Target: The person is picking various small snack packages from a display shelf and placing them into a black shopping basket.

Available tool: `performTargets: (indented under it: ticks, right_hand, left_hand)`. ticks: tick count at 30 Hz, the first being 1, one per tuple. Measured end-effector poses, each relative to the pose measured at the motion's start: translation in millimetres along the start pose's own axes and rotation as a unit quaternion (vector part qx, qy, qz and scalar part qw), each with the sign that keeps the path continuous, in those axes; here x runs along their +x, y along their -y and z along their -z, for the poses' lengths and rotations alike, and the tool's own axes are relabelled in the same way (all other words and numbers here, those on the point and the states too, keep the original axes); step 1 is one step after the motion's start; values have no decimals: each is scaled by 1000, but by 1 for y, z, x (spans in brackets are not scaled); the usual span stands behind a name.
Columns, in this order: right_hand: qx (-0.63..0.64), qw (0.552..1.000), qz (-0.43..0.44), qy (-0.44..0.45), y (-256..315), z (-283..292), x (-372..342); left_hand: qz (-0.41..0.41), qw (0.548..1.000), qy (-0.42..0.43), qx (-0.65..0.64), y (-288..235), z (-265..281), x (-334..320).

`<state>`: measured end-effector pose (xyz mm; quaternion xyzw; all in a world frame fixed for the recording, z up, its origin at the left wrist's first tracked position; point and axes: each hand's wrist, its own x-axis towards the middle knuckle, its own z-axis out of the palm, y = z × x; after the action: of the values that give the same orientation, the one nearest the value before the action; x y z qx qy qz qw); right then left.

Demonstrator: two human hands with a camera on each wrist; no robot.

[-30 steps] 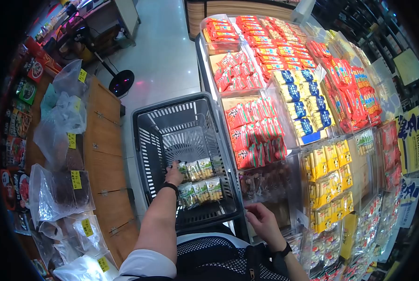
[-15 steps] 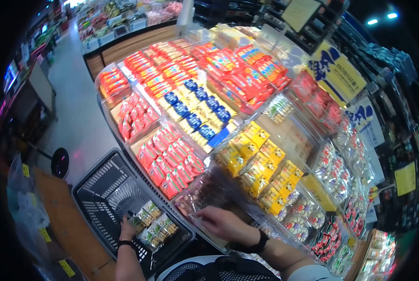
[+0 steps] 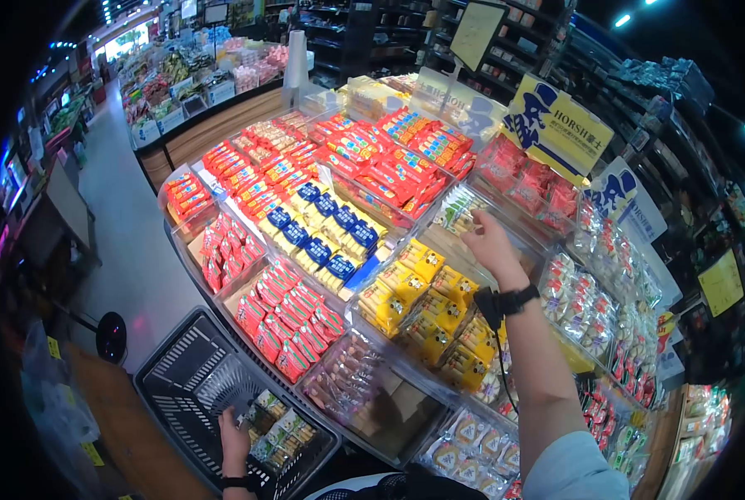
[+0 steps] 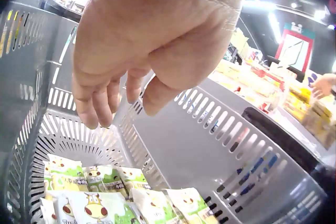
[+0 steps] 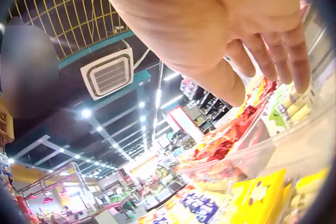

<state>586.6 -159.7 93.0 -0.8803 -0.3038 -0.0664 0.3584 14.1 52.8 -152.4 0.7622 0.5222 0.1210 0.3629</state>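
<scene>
From where I stand, the person has the right hand (image 3: 493, 246) stretched out over a clear bin (image 3: 451, 242), where a small bunch of white-and-green packets (image 3: 460, 208) lies at the far end. The right fingers are spread a little and gently bent, with nothing between them; the tips are close to those packets, though I can't tell whether they touch. Yellow packets (image 3: 414, 279) fill the neighbouring bin on the near side. Lower down, the left hand (image 4: 157, 35) hangs inside the grey basket (image 4: 173, 134), its fingers loosely bent and holding nothing, above the cow-print packets (image 4: 94, 208) lying at the bottom and apart from them. I'd call this step the reach into the bin, apparently just short of a grip. To my eye, the next move calls for bringing the right fingers down round a packet and pinching lightly, since the wrappers look thin and slippery.
</scene>
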Motion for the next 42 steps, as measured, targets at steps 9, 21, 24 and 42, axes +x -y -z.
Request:
performTargets:
  ticks: [9,21,24,42]
  right_hand:
    - [-173,972,-120,105,-10,-15,55]
    - [-255,964,-75,-34,-36,-51,35]
    - [-195,974,-116,19,-35,-41,35]
    - [421,862,-106,262,81,9,-152]
  left_hand:
    - [-12,999,23,22,-19,15,-20]
    - [-29,998,39,50,-42,26,-28]
    - [-21,997,35,61,-49,34,-30]
    - [-134,969,89,-189,-147,26,-46]
